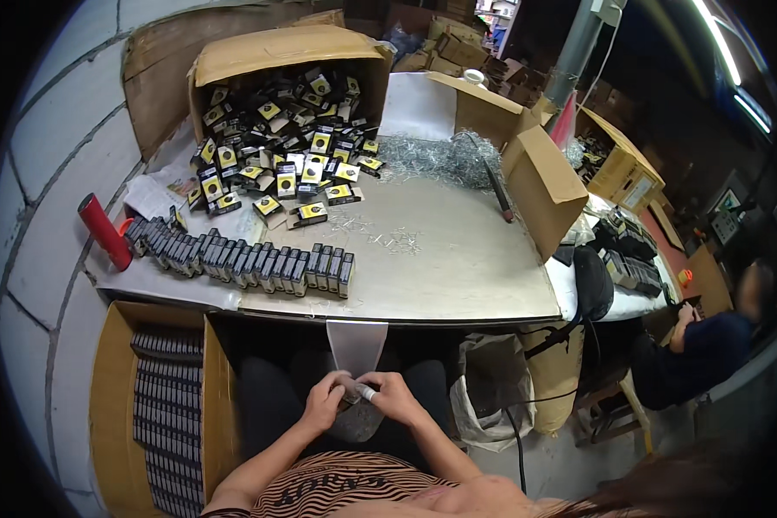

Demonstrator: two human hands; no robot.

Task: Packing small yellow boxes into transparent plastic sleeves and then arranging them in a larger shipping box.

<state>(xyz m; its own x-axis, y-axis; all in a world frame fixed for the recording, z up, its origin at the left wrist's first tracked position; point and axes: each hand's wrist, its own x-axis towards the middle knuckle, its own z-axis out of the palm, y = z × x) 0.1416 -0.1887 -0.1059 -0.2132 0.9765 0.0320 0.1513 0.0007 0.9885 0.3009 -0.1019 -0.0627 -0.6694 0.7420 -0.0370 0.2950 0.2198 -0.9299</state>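
Observation:
My left hand (325, 397) and my right hand (388, 399) are close together over my lap, fingers curled and pinched on something small I cannot make out. A finger of my right hand has a white wrap. They are at the lower part of a translucent chute (356, 344) hanging from the worktable's front edge. On the table (440, 269) are scattered small metal pieces (397, 240), a tangled pile of them (432, 160) and a curving row of small black boxes (268, 268). A large carton (281, 50) spills black-and-yellow boxes (312, 173).
A carton (108, 401) of packed boxes stands left, by a block wall (47, 173). A red cylinder (104, 233) stands at the table's left end. An open carton flap (544, 181), black bag (594, 285) and sack (483, 384) are right; a co-worker (691, 345) sits beyond.

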